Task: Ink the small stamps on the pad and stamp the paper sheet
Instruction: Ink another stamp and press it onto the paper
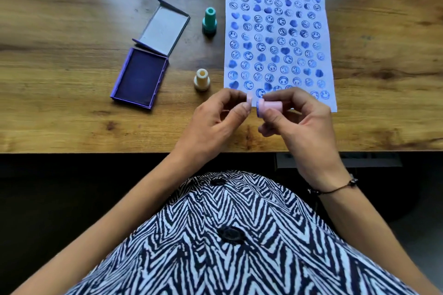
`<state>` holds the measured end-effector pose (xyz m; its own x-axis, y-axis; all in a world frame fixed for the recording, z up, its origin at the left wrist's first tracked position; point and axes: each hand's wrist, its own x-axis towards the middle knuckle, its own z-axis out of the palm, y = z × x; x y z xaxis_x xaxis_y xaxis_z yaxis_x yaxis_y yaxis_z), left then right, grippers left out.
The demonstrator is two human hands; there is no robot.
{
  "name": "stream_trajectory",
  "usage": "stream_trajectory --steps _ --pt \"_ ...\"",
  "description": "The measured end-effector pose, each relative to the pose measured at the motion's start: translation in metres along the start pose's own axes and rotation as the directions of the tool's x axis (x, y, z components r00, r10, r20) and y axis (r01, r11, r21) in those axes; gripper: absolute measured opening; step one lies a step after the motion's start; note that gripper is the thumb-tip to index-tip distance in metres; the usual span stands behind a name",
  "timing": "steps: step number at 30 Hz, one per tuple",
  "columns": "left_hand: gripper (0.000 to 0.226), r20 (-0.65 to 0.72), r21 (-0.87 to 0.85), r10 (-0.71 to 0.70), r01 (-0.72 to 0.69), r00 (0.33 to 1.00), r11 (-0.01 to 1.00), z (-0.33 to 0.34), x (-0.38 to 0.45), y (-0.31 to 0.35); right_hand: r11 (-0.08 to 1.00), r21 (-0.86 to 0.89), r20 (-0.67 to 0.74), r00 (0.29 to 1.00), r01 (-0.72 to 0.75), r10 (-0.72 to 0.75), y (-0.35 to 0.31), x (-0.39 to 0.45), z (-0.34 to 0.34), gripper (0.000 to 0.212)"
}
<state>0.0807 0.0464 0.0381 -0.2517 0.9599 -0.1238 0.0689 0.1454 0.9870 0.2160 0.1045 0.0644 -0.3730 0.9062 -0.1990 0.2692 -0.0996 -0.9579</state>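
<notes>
My right hand [294, 124] grips a small pink stamp [268, 107] lying sideways, its inked face pointing left. My left hand [220, 117] pinches the stamp's pink cap [249, 100] between thumb and fingers, a short gap from the stamp's face. Both hands hover over the near edge of the paper sheet [278, 31], which is covered with several rows of blue smileys and hearts. The purple ink pad [140, 78] lies open to the left, lid [164, 27] folded back. A teal stamp [210, 22] and a cream stamp [202, 79] stand upright between pad and paper.
The wooden table [72, 31] has its front edge just below my hands. My lap in a black-and-white zigzag garment [227, 246] fills the bottom of the view. A thin dark bracelet [335, 188] is on my right wrist.
</notes>
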Motion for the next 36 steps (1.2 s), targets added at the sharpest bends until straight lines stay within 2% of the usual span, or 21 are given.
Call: stream_trajectory --steps 5,9,13,20,24,29,32,34,36 --pt "0.023 0.022 -0.057 -0.049 0.050 0.999 0.997 -0.004 -0.008 -0.003 1.000 0.000 0.035 0.999 -0.017 0.017 0.004 -0.006 -0.002 0.008" --pt "0.018 0.079 -0.074 -0.077 0.083 0.994 0.994 -0.005 -0.012 -0.002 0.999 0.034 0.091 0.996 -0.001 -0.002 0.008 -0.016 0.004 0.015" --pt "0.015 0.113 -0.128 -0.110 0.125 0.987 0.984 -0.004 -0.013 0.000 0.997 0.078 0.045 0.999 0.000 -0.003 0.011 -0.019 0.007 0.010" --pt "0.016 0.156 -0.145 -0.116 0.139 0.981 0.980 -0.003 -0.014 0.005 0.964 0.265 -0.046 0.999 -0.011 0.024 0.016 -0.023 0.011 0.010" --pt "0.019 0.149 -0.166 -0.086 0.111 0.985 0.980 -0.003 -0.012 0.007 0.970 0.238 -0.054 0.998 0.037 -0.025 0.013 -0.019 0.014 0.013" --pt "0.015 0.052 -0.104 -0.075 0.080 0.996 0.991 -0.010 -0.007 0.009 0.992 0.113 0.036 0.998 0.056 -0.060 -0.002 -0.002 0.018 0.010" --pt "0.013 -0.138 0.040 -0.075 0.082 0.988 0.996 -0.022 0.006 0.014 0.973 -0.147 0.113 0.980 0.180 -0.165 -0.020 0.034 0.025 0.008" --pt "0.013 -0.289 0.069 -0.069 0.093 0.955 0.993 -0.035 0.010 0.019 0.846 -0.406 0.152 0.938 0.345 -0.310 -0.028 0.065 0.036 0.008" --pt "0.011 -0.385 0.045 -0.074 0.099 0.920 0.994 -0.048 0.007 0.021 0.653 -0.598 0.260 0.884 0.464 -0.389 -0.030 0.089 0.051 0.010"
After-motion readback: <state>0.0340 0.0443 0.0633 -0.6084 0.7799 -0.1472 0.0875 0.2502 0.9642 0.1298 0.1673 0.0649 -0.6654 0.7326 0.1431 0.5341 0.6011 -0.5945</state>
